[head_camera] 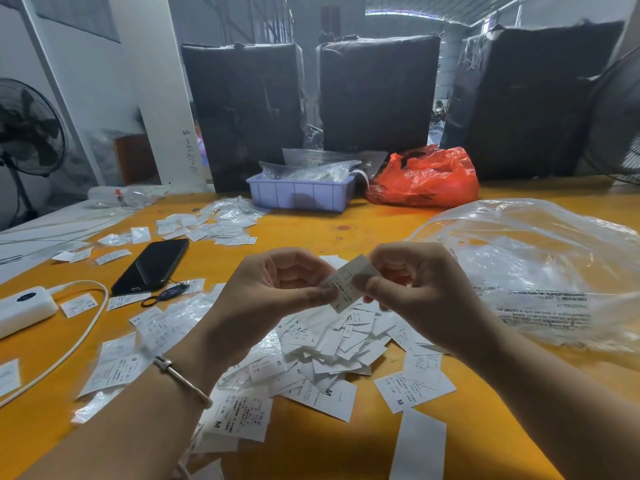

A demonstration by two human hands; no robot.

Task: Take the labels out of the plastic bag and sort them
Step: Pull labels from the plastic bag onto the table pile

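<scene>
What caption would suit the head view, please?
Both hands, left and right, hold one label above a label pile on the table.

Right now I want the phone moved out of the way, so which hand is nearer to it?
Left. The left hand is just right of the phone, pinching a label; the right hand pinches the label's other side, farther away.

Taking the purple tray (300, 196) as landmark: bare orange table (363, 230) lies open just in front of it, a clear lane toward the viewer. To its right the red bag (426, 181) blocks, and nearer on that side the clear plastic bag (540, 268) sprawls. To its left front, scattered labels (214, 223) and a black phone (152, 266) crowd the surface. Behind it black wrapped bundles (377, 91) wall off the table.
</scene>
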